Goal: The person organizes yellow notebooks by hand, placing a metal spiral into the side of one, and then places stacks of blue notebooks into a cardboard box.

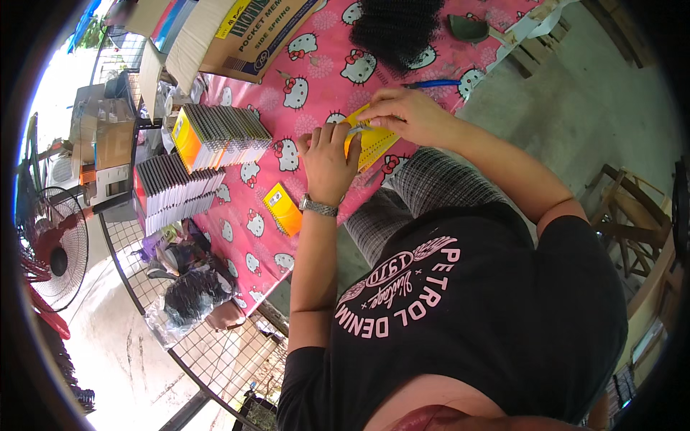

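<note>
Head view — yellow notepad pinched between left hand and right hand.

We see both forearms rising from the torso at six o'clock toward the hands at twelve. Our left hand lies knuckles up, fingers bunched and pointing to twelve o'clock, its thumb side turned toward three. The left forearm runs nearly straight up from the bent elbow at seven o'clock, and a metal watch band circles the wrist. Our right hand sits at one o'clock of the left, fingers curled and pinching toward nine o'clock. The right forearm slants in from four o'clock, bare below a short dark sleeve.
</note>
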